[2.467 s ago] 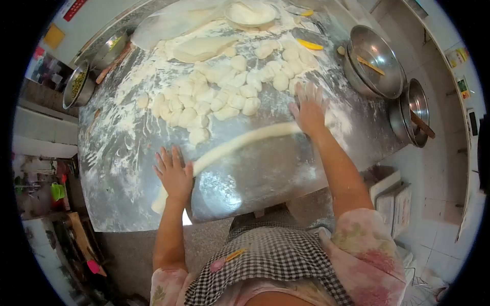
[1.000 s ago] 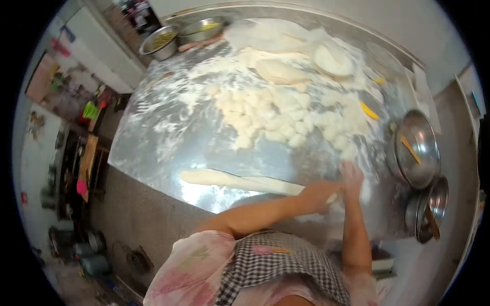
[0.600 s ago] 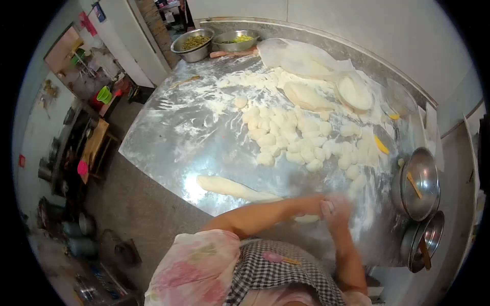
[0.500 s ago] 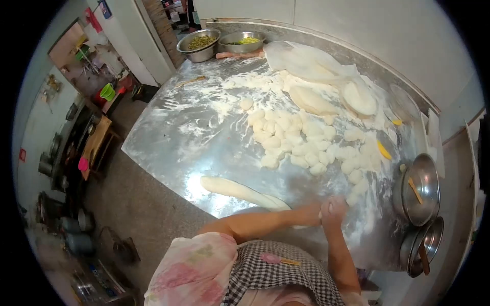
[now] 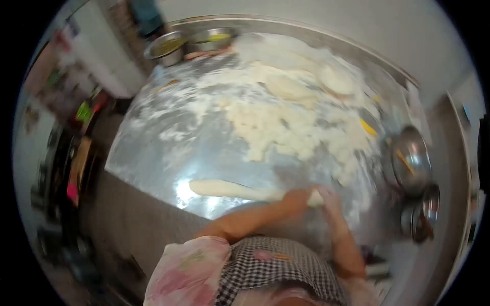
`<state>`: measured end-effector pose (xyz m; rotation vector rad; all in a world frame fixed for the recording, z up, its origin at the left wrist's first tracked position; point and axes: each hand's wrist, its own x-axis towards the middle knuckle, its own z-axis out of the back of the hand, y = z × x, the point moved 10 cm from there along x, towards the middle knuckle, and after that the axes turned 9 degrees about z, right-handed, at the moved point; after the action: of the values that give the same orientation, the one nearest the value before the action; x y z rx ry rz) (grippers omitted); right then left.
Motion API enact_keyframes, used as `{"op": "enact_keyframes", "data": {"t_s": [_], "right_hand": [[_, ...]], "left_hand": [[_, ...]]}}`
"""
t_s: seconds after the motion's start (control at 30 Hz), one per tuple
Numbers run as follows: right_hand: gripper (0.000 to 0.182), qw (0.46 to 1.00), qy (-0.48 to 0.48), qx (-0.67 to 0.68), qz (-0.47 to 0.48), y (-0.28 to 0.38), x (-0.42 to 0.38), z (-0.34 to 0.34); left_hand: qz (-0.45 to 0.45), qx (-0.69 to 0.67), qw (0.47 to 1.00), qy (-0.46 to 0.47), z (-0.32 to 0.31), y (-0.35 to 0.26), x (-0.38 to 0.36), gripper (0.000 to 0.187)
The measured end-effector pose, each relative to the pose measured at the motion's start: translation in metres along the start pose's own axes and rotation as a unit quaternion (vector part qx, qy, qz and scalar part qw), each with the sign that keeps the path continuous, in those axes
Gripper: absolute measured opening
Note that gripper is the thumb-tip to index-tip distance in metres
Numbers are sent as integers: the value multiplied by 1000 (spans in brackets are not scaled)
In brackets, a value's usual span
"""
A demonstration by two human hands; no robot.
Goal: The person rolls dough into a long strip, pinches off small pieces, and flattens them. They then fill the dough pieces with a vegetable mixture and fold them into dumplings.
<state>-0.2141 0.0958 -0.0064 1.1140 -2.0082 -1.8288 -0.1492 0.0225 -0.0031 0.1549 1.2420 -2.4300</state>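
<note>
A long pale dough roll (image 5: 219,188) lies along the near side of the floury metal table. My left hand (image 5: 300,200) is closed around its right end. A pale bit of dough (image 5: 315,199) shows between my two hands. My right hand (image 5: 329,198), blurred, is closed on the dough at that same end, touching or nearly touching my left. Beyond my hands, many small dough pieces (image 5: 280,127) lie clustered in flour. Farther back are a larger flat oval of dough (image 5: 290,87) and a round one (image 5: 337,80).
Two metal bowls with green and yellow food (image 5: 167,47) (image 5: 212,36) stand at the back left, near a rolling pin (image 5: 206,53). Metal bowls (image 5: 412,160) (image 5: 426,214) stand at the right edge. A yellow scraper (image 5: 367,127) lies on the right.
The whole view has shifted and blurred. My hands have moved slightly, and a bit of dough now shows between them. A teal shape has come into view at the back left.
</note>
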Motion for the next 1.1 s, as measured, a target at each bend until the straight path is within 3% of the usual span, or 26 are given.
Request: {"op": "enact_keyframes", "data": {"t_s": [0.03,0.07,0.1,0.13,0.2,0.23,0.33,0.43,0.5,0.53,0.57,0.6,0.67,0.77,0.8,0.83,0.87,0.9,0.93,1.0,1.03,1.07,1.1], "right_hand": [[16,964,51,-221,137,39,1,-9],[17,858,94,-441,245,62,-6,-26],[14,798,-24,-546,256,49,-6,-17],[14,652,73,-532,536,85,-57,-71],[11,765,28,-482,426,90,-55,-82],[11,814,8,-449,367,69,-40,-71],[11,746,-55,-535,393,64,-9,-56],[15,615,-40,-647,450,58,28,-31],[17,697,-117,-547,448,94,2,-23],[19,817,-108,-439,357,74,-1,-14],[21,904,-128,-314,261,49,-8,-5],[24,988,-84,-108,66,-9,-6,-7],[21,980,-46,-164,98,2,-2,-22],[18,960,9,-242,141,24,-9,-50],[17,950,26,-269,159,34,-12,-59],[16,852,65,-401,331,74,-30,-86],[14,707,99,-509,481,99,-60,-119],[13,521,128,-589,604,103,-90,-148],[10,641,44,-472,603,112,-88,-138],[11,697,17,-476,536,76,-65,-129],[11,725,4,-476,498,67,-56,-125],[12,721,12,-523,454,56,-41,-125],[12,713,20,-570,408,57,-22,-122]], "left_hand": [[65,-20,995,74,15,-6,-1,42],[11,-105,989,104,21,-18,1,35],[-35,-190,971,141,25,-27,-2,29],[-65,-175,963,196,22,-28,-11,28],[-53,-124,971,198,22,-34,-25,27],[-13,-91,985,145,29,-35,-33,27],[32,-58,991,119,23,-20,-43,31],[-151,-12,977,151,31,-87,-63,39],[-168,-13,986,6,48,-79,-44,48],[-169,-13,984,-56,51,-66,-45,52],[-181,65,976,-98,49,-57,-49,56],[-188,144,961,-144,48,-47,-57,60],[-206,234,930,-198,41,-29,-63,70],[-12,61,997,-39,40,10,-37,69],[-58,45,997,-15,44,8,-32,57],[-36,-79,994,63,45,12,-28,52],[-11,-201,969,142,46,13,-31,47],[13,-318,923,218,45,8,-36,42],[64,-335,917,209,48,11,-41,33],[-25,-112,989,93,46,17,-49,29],[-66,4,997,33,46,13,-56,27],[-19,-34,998,59,42,23,-56,29],[-57,-33,995,70,48,9,-61,30]]}}
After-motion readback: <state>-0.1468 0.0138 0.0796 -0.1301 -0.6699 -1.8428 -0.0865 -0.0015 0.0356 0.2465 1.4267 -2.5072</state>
